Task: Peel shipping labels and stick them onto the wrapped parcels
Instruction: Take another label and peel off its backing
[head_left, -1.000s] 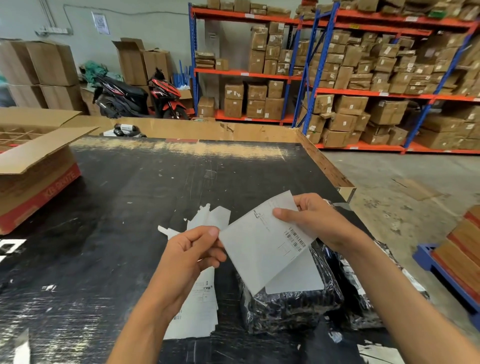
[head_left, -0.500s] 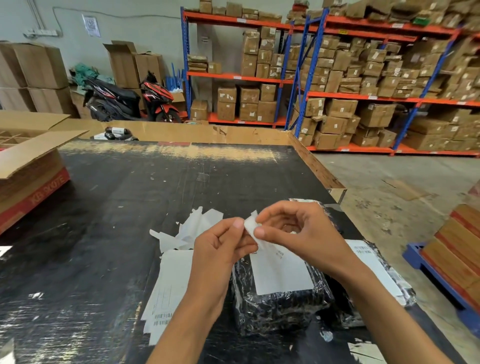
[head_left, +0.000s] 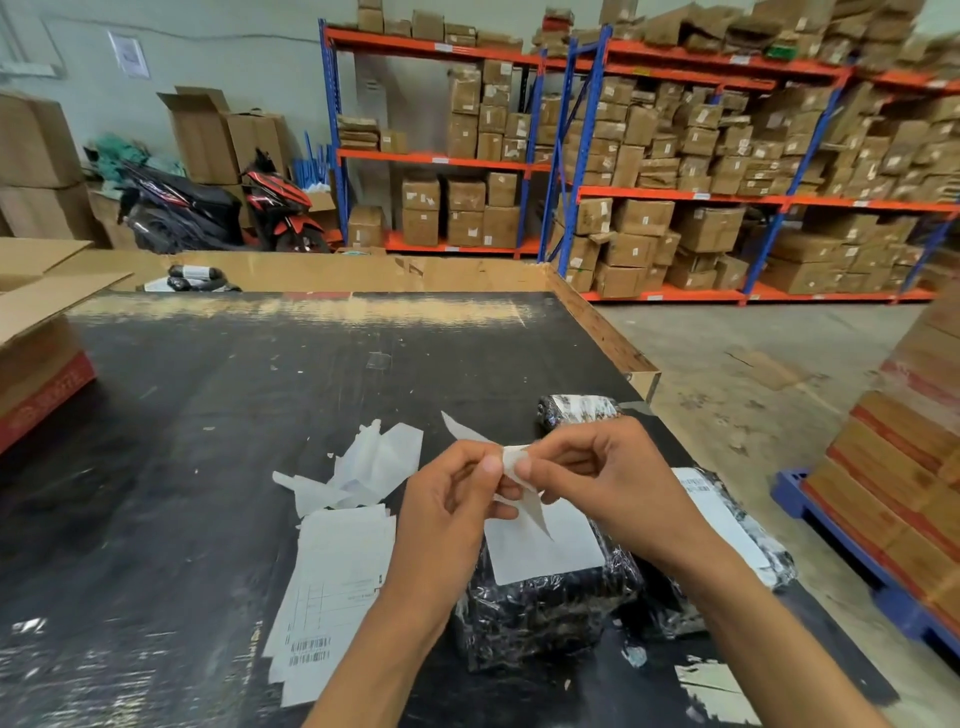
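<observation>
Both your left hand and right hand pinch a thin, floppy white paper label above the black plastic-wrapped parcel; it looks light and tearable, so grip its corner.

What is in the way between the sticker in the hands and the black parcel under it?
Nothing visible. Both hands, left hand and right hand, pinch the label right above the wrapped parcel. That parcel's top already carries a white sheet; whether that is a stuck label cannot be told.
</observation>
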